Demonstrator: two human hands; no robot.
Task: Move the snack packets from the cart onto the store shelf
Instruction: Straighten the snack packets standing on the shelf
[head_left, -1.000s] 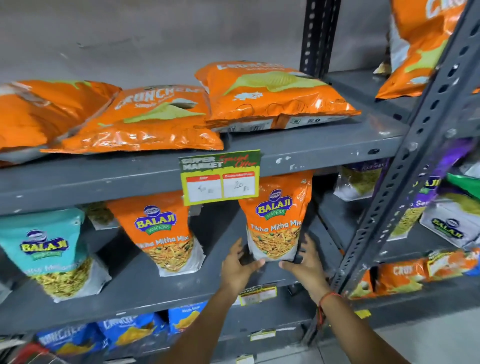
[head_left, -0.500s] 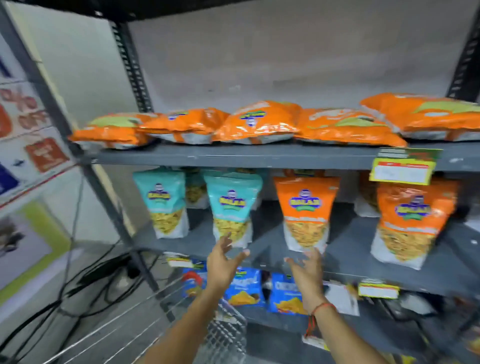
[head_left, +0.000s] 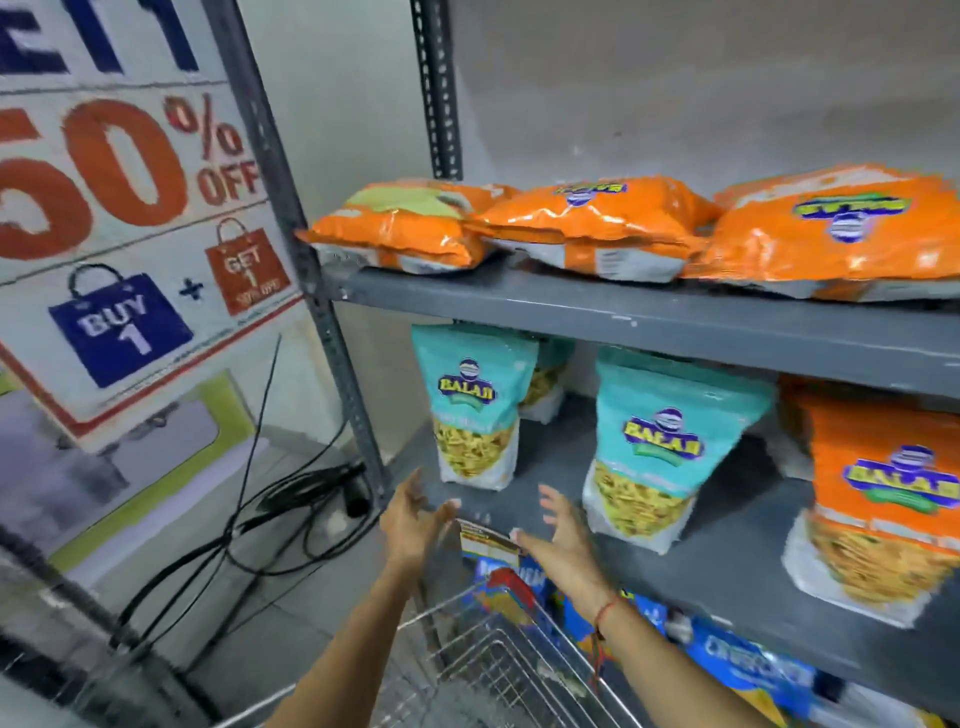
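Both hands empty and spread, between the shelf and the cart

We hold our left hand (head_left: 413, 525) and right hand (head_left: 563, 540) apart with each grip wide, fingers splayed and holding nothing, just off the front edge of the middle shelf (head_left: 727, 566) near its left end. The standing teal packet (head_left: 475, 410) sits just beyond the left hand, a second teal packet (head_left: 660, 452) just beside the right hand, neither touched. The wire cart (head_left: 498, 654) lies below our wrists; we cannot tell which packets are in it. The risk, as we judge it, is brushing a standing packet while swinging down, toppling it off the front edge, or snagging a sleeve-less wrist thread (head_left: 602, 618) on the cart's rim
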